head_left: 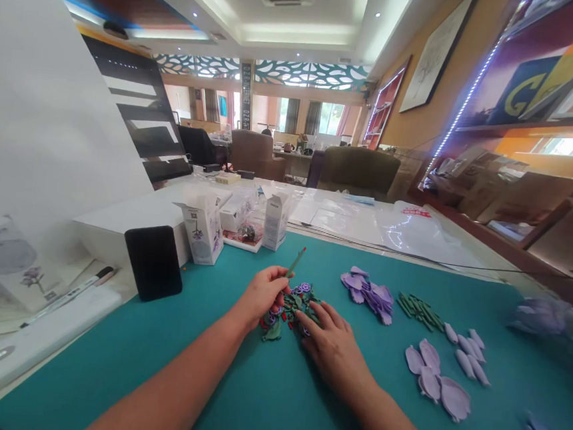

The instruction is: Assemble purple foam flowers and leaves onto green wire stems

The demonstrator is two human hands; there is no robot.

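"Step?"
"Picking through the mixed pile mid-mat, I'd judge. Green mat."
"Left hand?"
"Grip pinching a thin green stick, red tip up, leaning right, over the pile's far left side."
"Right hand?"
"Fingers loosely spread at the pile's right side. Can't tell if it's pinching anything."
"Next move calls for?"
"Light touch, probably; small bits look jumbled. Green pieces and purple pieces lie grouped right, apart from the pile."

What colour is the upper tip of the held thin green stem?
The tip is red, seen best in the head view.
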